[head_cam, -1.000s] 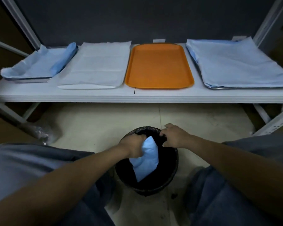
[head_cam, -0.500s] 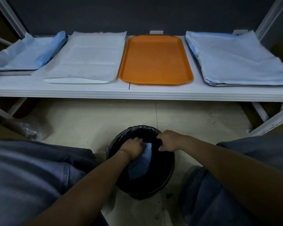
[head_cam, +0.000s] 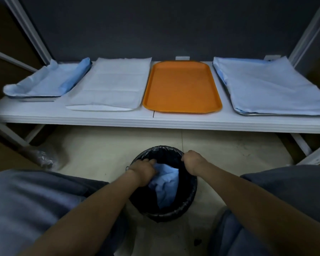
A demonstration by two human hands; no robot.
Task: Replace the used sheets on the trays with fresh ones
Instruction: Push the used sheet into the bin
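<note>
In the head view, the left hand (head_cam: 143,169) grips the crumpled blue used sheet (head_cam: 164,185). The sheet sits partly inside the black bin (head_cam: 190,196) at lower centre of the frame, just right of that hand, while the right hand (head_cam: 192,160) curls its fingers over the bin's far rim. The bare orange tray (head_cam: 182,87) lies on the shelf (head_cam: 155,120) at upper centre, straight above both hands in the frame, its long axis running away from the person. The stack of blue sheets (head_cam: 266,85) at upper right, probably the fresh supply, lies nearer the right hand, so that hand seems better placed to reach it.
</note>
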